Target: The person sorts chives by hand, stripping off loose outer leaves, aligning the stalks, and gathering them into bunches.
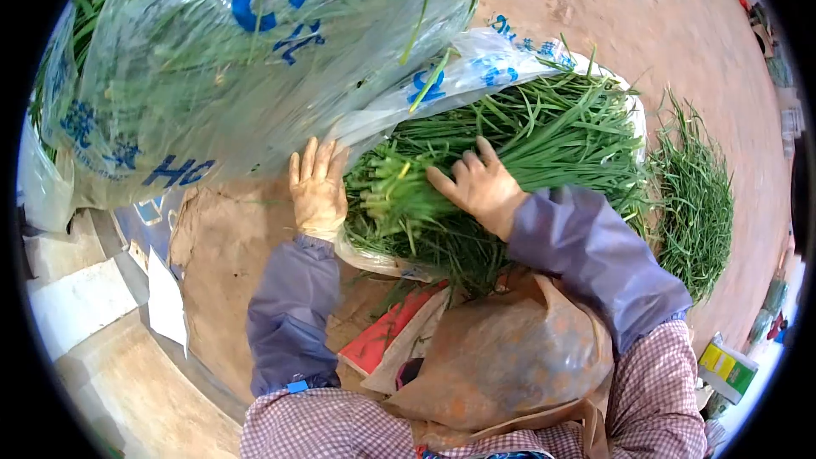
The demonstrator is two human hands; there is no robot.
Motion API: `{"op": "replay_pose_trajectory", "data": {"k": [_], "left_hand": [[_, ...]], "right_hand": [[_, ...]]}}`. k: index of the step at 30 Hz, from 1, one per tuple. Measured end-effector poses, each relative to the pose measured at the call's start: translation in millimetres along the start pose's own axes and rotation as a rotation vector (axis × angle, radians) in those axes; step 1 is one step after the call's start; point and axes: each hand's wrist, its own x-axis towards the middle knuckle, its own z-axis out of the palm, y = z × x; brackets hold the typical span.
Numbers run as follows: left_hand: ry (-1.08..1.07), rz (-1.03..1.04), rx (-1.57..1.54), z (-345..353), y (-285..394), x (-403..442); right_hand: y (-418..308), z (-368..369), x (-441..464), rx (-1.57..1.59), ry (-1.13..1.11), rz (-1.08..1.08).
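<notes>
brn flr, r hand on greens

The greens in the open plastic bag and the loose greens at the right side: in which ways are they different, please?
The bagged greens make the larger heap; the loose greens make a smaller one. The bagged greens lie in a printed plastic bag, while the loose greens lie on the floor. The right hand is over the bagged greens; no hand is at the loose greens. Both are long, thin and green.
</notes>
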Motion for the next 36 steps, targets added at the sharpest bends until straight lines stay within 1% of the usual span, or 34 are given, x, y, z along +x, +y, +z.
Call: {"op": "replay_pose_trajectory", "data": {"k": [1, 2, 3, 5, 6, 7, 8, 9, 10, 12, 13, 14, 16, 17, 20, 22, 24, 26, 27, 28, 30, 31, 32, 33, 35, 36], "left_hand": [[0.024, -0.001, -0.040, 1.0, -3.5, -4.1], [0.048, -0.002, -0.078, 2.1, -7.5, -8.7], [0.070, 0.002, -0.115, 2.3, -11.0, -12.5], [0.133, -0.105, -0.348, 0.1, -13.0, -29.4], [0.167, -0.157, -0.464, -1.2, -13.5, -38.7], [0.372, -0.034, -0.510, 2.7, -15.7, -47.3], [0.385, -0.099, -0.520, -12.2, -3.4, -53.4], [0.398, -0.165, -0.531, -29.6, 15.7, -64.7], [0.411, -0.233, -0.542, -47.3, 37.7, -72.9], [0.369, -0.181, -0.585, -67.4, 78.2, -83.4], [0.265, -0.202, -0.807, -69.3, 91.2, -87.1], [0.178, -0.222, -0.894, -79.7, 107.0, -79.4], [0.106, -0.243, -1.015, -98.2, 127.4, -60.6], [0.126, -0.226, -1.050, -105.3, 129.5, -53.4], [0.365, -0.404, -0.959, -118.5, 134.6, -49.0], [0.464, -0.490, -0.921, -121.8, 132.3, -55.2], [0.398, -0.461, -0.879, -136.7, 132.8, -55.1], [0.091, -0.322, -0.945, -151.3, 130.4, -42.5], [-0.056, -0.256, -0.967, -155.0, 128.8, -35.8], [-0.112, -0.266, -1.029, -141.4, 130.8, -32.2], [-0.127, -0.299, -1.015, -111.5, 128.2, -30.9], [-0.127, -0.321, -1.034, -108.6, 130.0, -30.8], [-0.133, -0.340, -1.052, -106.1, 132.4, -31.1], [-0.143, -0.357, -1.072, -102.0, 135.4, -32.2], [-0.046, -0.261, -1.005, -83.4, 145.2, -40.6], [0.012, -0.214, -0.969, -76.4, 150.5, -41.3]], "right_hand": [[2.1, 10.3, -10.8, 0.072, 0.178, 0.011], [3.6, 9.9, -17.9, 0.114, 0.271, 0.029], [9.6, 8.0, -24.6, 0.201, 0.321, 0.036], [17.0, -10.2, -30.4, 0.421, 0.431, 0.092], [23.8, -13.3, -33.9, 0.536, 0.378, 0.115], [28.8, -16.1, -36.0, 0.636, 0.423, 0.143], [32.7, -23.1, -36.4, 0.735, 0.468, 0.169], [38.0, -34.6, -39.4, 0.819, 0.439, 0.228], [40.7, -33.5, -44.6, 0.980, 0.466, 0.304], [49.1, -33.5, -48.7, 1.390, 0.487, 0.325], [52.0, -41.2, -49.4, 1.464, 0.445, 0.383], [53.2, -48.7, -51.3, 1.497, 0.443, 0.398], [56.5, -52.2, -58.1, 1.579, 0.455, 0.374], [57.4, -55.2, -62.0, 1.589, 0.448, 0.372], [60.5, -62.2, -71.9, 1.635, 0.441, 0.360], [64.2, -59.4, -77.7, 1.678, 0.471, 0.354], [71.6, -46.1, -83.5, 1.794, 0.508, 0.356], [74.4, -40.2, -88.0, 1.930, 0.554, 0.359], [74.8, -43.0, -89.5, 1.877, 0.572, 0.363], [73.0, -48.5, -91.7, 1.994, 0.629, 0.295], [77.2, -41.0, -97.1, 1.895, 0.634, 0.324], [74.3, -46.7, -97.5, 1.894, 0.633, 0.362], [74.0, -44.2, -99.6, 1.824, 0.590, 0.431], [71.7, -46.7, -100.6, 1.835, 0.584, 0.429], [57.9, -49.4, -97.4, 1.849, 0.557, 0.446], [52.0, -56.1, -97.2, 1.698, 0.505, 0.462]]}}
